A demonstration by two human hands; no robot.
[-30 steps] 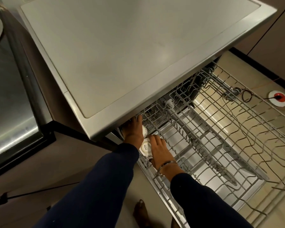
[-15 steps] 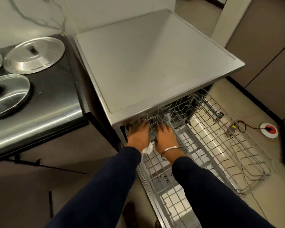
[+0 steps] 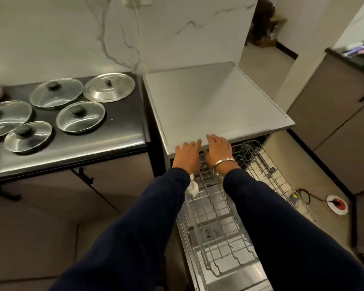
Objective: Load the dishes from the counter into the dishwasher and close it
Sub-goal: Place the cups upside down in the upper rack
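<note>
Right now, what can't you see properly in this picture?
- White cup: mostly hidden by the left sleeve, head view.
- Dishwasher interior: covered by its own top.
- Leftmost lid: cut off by the left edge.
- Left hand and right hand: palms face down, grip unclear.

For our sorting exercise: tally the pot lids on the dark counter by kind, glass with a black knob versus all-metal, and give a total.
Glass lids with black knob: 4
All-metal lids: 1
Total: 5 lids on the counter
</note>
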